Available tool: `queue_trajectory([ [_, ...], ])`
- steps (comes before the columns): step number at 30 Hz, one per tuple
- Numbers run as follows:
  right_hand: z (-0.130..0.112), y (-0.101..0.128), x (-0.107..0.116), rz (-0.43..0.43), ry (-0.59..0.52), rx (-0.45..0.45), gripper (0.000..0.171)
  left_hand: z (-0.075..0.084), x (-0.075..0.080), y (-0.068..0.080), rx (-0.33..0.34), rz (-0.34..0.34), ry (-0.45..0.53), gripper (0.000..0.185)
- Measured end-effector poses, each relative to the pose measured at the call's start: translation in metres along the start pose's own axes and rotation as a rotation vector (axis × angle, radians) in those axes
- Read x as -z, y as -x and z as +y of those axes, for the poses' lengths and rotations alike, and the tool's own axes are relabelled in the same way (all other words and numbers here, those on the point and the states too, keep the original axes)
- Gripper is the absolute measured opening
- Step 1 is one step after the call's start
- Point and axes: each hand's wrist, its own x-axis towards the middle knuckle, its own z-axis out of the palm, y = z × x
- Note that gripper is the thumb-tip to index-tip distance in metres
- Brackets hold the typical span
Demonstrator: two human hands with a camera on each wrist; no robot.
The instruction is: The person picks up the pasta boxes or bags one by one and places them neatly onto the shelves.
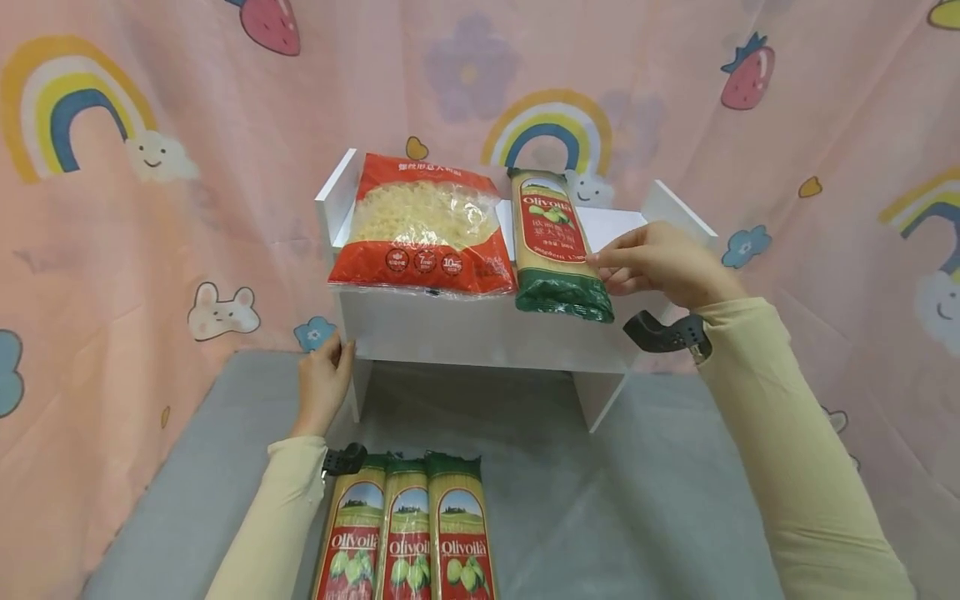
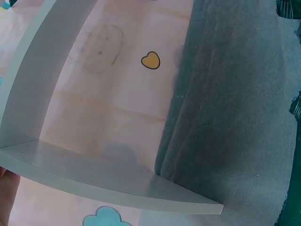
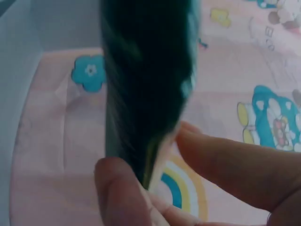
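A white shelf (image 1: 480,333) stands on the grey table (image 1: 645,500). On its top lie a red bag of short pasta (image 1: 420,229) at the left and a green Olivoilà spaghetti pack (image 1: 555,246) beside it. My right hand (image 1: 603,271) pinches that pack's right edge. The right wrist view shows the dark green pack (image 3: 146,84) between thumb (image 3: 117,188) and fingers (image 3: 230,165). My left hand (image 1: 330,367) grips the shelf's front left corner, and only a sliver of the hand (image 2: 4,193) shows under the shelf board (image 2: 94,174).
Three more Olivoilà spaghetti packs (image 1: 408,533) lie side by side on the table near me. A pink cartoon-printed curtain (image 1: 112,250) hangs behind and on both sides of the shelf. The shelf top right of the green pack is bare white.
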Motion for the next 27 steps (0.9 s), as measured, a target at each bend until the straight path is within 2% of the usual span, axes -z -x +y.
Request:
queue_trajectory([
  [6, 0.011, 0.021, -0.021, -0.010, -0.155, 0.064, 0.062, 0.001, -0.001, 0.001, 0.007, -0.001, 0.006, 0.016],
  [9, 0.013, 0.025, -0.030, -0.009, -0.239, 0.099, 0.063, 0.001, -0.001, 0.001, 0.005, 0.002, 0.010, 0.015],
  [12, 0.014, 0.023, -0.036, 0.033, -0.328, 0.120, 0.059, 0.001, -0.001, 0.001, 0.015, -0.006, 0.012, 0.017],
  [17, 0.012, 0.016, -0.043, 0.086, -0.390, 0.148, 0.055, 0.000, 0.001, 0.001, 0.027, -0.011, 0.014, 0.020],
  [24, 0.012, 0.014, -0.043, 0.050, -0.436, 0.156, 0.060, 0.000, 0.002, 0.002, 0.016, -0.007, 0.025, 0.020],
  [27, 0.015, 0.016, -0.044, 0.062, -0.461, 0.148, 0.062, 0.000, 0.002, 0.001, 0.025, -0.014, 0.025, 0.021],
])
